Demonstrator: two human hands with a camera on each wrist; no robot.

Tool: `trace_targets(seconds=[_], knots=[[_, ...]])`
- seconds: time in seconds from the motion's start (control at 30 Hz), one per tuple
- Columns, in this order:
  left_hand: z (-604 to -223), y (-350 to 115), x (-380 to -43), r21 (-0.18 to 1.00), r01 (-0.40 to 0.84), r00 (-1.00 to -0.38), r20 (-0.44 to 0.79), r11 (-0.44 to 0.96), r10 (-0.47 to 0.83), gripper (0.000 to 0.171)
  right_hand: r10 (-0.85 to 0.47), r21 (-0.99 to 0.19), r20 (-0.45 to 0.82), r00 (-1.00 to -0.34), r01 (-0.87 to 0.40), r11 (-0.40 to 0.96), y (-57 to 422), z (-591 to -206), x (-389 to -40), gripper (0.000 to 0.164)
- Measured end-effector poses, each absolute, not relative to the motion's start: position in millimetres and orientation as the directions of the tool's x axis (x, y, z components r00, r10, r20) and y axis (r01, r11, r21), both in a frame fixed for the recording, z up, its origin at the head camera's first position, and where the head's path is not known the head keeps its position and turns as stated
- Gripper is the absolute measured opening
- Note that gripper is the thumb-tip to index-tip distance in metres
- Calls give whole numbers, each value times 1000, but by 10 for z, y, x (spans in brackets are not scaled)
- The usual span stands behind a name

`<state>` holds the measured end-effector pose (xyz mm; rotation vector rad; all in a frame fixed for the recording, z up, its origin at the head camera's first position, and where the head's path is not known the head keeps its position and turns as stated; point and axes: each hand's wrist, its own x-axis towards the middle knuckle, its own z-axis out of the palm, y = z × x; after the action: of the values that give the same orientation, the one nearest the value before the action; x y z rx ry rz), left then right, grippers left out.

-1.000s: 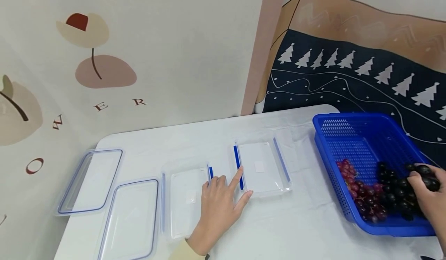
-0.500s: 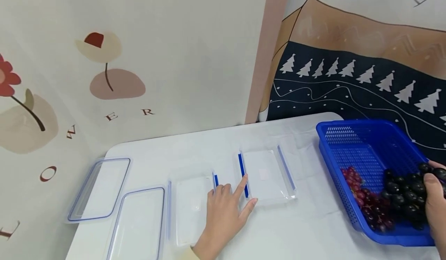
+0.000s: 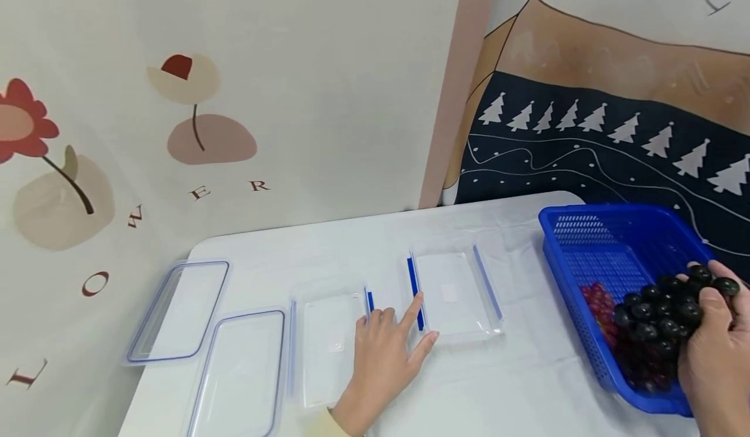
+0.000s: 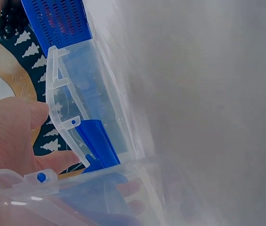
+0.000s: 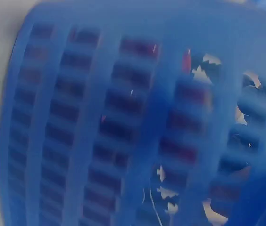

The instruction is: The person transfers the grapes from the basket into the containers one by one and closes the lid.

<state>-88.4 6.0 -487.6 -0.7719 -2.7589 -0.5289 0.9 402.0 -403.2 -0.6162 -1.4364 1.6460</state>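
Observation:
My right hand (image 3: 716, 352) grips a bunch of black grapes (image 3: 656, 316), thumb on top, over the near end of the blue basket (image 3: 577, 336). Red grapes (image 3: 599, 300) lie in the basket beneath and beside that bunch. My left hand (image 3: 381, 359) reaches between two clear plastic containers, fingers loosely spread. Its index fingertip is at the blue latch of the right container (image 3: 454, 287), and its other fingers lie at the edge of the left container (image 3: 325, 359). The basket's slotted wall fills the right wrist view and mostly hides the grapes.
Two clear lids with blue seals, one farther back (image 3: 181, 310) and one nearer (image 3: 243, 365), lie on the left of the white table (image 3: 469, 385). The farther lid overhangs the table's left edge. Printed walls stand close behind.
My right hand has lifted the black grapes and drawn them left, partly over the red ones. My left hand keeps its place by the containers, while the head view has shifted slightly.

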Motion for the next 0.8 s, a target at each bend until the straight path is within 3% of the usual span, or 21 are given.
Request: trace_targets(seconds=[0.2, 0.37, 0.5, 0.8], knots=[[-4876, 83, -876, 276, 547, -829, 308, 790, 467, 67, 801, -937, 250, -544, -345, 58, 3785, -4037, -30, 40], [-4875, 30, -869, 268, 536, -834, 313, 800, 454, 66, 767, -895, 257, -588, -444, -41, 3518, -4026, -145, 40], [-4880, -10, -865, 268, 541, -830, 326, 797, 453, 65, 742, -891, 251, -622, -447, -74, 3273, -4032, -221, 39], [-4884, 43, -878, 276, 551, -824, 328, 788, 462, 65, 581, -885, 381, -719, -466, 4, 2875, -4107, -478, 38]])
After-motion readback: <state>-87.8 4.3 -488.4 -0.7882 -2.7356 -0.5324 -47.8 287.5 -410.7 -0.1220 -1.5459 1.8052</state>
